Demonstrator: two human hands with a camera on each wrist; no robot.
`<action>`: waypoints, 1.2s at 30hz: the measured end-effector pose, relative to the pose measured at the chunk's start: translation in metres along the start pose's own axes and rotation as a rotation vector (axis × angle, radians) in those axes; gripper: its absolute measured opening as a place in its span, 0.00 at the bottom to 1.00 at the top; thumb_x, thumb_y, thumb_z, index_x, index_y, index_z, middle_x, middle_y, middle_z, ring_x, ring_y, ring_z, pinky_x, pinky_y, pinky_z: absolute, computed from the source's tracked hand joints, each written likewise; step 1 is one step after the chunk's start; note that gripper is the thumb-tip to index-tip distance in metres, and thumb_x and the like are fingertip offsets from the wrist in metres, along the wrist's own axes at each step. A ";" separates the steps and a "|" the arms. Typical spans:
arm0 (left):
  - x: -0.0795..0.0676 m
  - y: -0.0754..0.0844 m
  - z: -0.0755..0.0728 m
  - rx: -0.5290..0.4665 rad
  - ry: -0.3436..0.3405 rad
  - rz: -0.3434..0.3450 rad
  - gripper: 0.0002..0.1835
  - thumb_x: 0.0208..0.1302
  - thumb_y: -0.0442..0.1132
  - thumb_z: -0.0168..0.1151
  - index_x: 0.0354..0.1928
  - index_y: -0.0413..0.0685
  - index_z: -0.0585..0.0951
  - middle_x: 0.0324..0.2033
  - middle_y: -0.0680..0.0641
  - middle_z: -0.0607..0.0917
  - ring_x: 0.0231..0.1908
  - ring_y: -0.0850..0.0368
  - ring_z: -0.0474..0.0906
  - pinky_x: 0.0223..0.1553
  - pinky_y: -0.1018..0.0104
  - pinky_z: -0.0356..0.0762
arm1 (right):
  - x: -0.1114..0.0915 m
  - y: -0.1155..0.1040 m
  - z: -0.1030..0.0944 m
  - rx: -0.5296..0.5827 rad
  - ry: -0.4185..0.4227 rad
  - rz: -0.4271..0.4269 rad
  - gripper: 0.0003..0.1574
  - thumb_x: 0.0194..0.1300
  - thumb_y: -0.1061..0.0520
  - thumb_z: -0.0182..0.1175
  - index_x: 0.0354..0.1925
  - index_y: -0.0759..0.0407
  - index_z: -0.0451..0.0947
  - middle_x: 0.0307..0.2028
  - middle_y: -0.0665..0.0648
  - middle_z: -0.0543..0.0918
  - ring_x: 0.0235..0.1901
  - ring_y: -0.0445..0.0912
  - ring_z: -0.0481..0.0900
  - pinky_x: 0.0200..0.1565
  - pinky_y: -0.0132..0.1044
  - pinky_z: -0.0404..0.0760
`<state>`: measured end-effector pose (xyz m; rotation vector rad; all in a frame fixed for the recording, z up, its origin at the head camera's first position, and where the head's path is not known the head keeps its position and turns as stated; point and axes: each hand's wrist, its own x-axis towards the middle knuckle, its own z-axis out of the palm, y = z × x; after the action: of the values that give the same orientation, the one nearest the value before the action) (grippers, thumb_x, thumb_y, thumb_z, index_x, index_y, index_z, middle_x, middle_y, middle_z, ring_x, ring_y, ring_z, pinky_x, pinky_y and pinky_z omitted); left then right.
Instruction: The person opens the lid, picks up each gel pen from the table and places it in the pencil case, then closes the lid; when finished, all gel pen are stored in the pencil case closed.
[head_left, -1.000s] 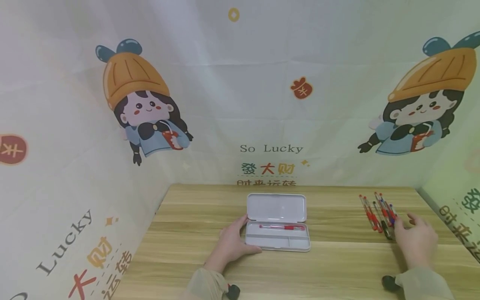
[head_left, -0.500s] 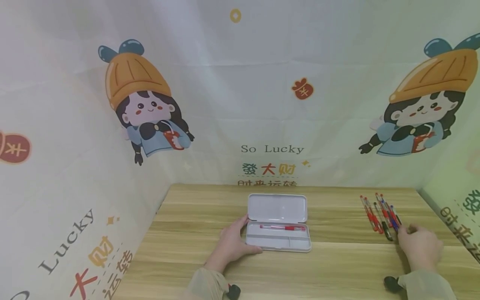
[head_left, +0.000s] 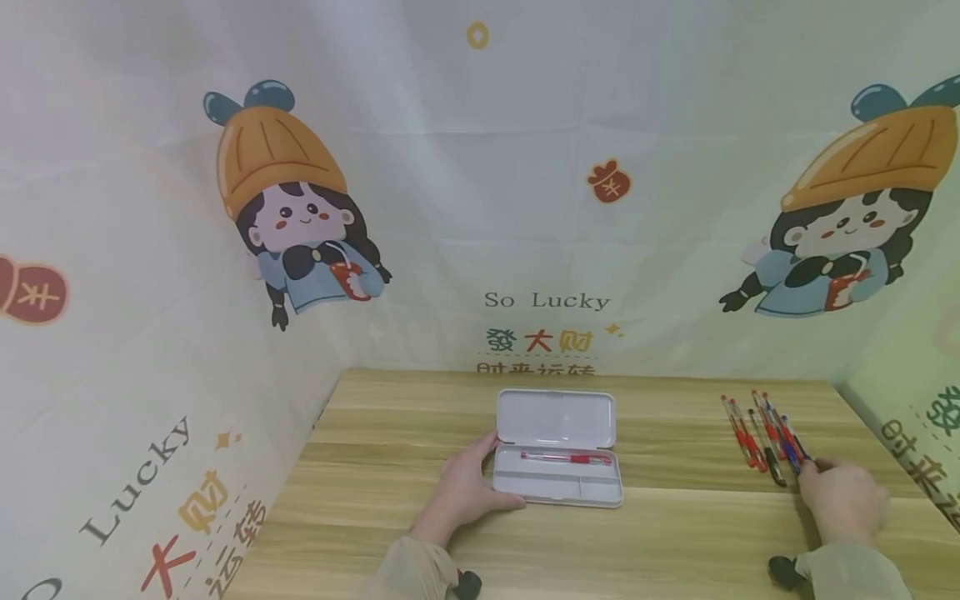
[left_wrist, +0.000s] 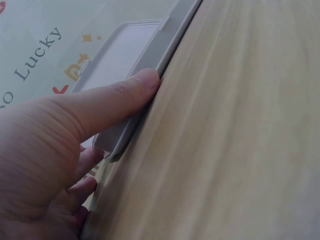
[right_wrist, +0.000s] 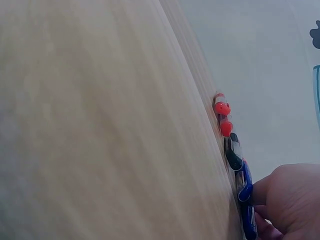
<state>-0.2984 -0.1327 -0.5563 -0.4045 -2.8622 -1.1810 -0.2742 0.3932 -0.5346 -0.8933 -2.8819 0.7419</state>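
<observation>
An open white pencil case [head_left: 536, 488] lies on the table with its lid [head_left: 555, 418] tipped back. One red pen [head_left: 581, 459] rests in its rear compartment. My left hand [head_left: 465, 487] grips the case's left end; in the left wrist view the thumb [left_wrist: 145, 80] presses along the front wall and the other fingers are behind the end. At the right, my right hand [head_left: 843, 500] pinches the near end of a blue pen [head_left: 792, 450]. In the right wrist view, two blue-ended pens [right_wrist: 245, 187] lie by its fingertips, partly covered by the hand.
Several red pens [head_left: 742, 437] and a black pen [head_left: 774, 467] lie left of the right hand, close together. The wooden table [head_left: 675, 542] ends at a printed cloth backdrop [head_left: 420, 250] behind and on both sides. Dark wrist devices [head_left: 467, 583] sit by the sleeves.
My right hand has shifted slightly right and toward me, its fingers drawing together at the blue pens, which now show more fully. The left hand and the pencil case stay as they were.
</observation>
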 end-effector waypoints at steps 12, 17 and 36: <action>0.000 -0.001 0.003 0.001 0.004 0.001 0.68 0.39 0.56 0.93 0.84 0.45 0.68 0.80 0.39 0.75 0.78 0.32 0.72 0.80 0.25 0.59 | -0.001 0.003 0.002 0.016 0.049 -0.004 0.31 0.78 0.50 0.48 0.64 0.71 0.79 0.64 0.82 0.80 0.57 0.75 0.79 0.51 0.60 0.79; 0.000 -0.003 0.004 0.005 0.003 0.003 0.69 0.40 0.57 0.93 0.84 0.44 0.67 0.80 0.39 0.75 0.79 0.33 0.71 0.81 0.25 0.59 | -0.003 -0.003 -0.002 0.043 0.063 -0.008 0.32 0.78 0.49 0.48 0.63 0.72 0.80 0.64 0.81 0.80 0.58 0.76 0.80 0.46 0.58 0.80; 0.002 -0.004 0.002 -0.005 -0.003 0.002 0.68 0.42 0.58 0.93 0.84 0.44 0.67 0.80 0.40 0.75 0.80 0.33 0.70 0.82 0.26 0.60 | -0.021 -0.069 -0.003 0.135 0.218 -0.388 0.24 0.78 0.53 0.59 0.58 0.71 0.86 0.55 0.82 0.85 0.50 0.73 0.83 0.35 0.52 0.78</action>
<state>-0.3006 -0.1334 -0.5606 -0.4085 -2.8614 -1.1878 -0.2921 0.3337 -0.4987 -0.3557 -2.6524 0.7336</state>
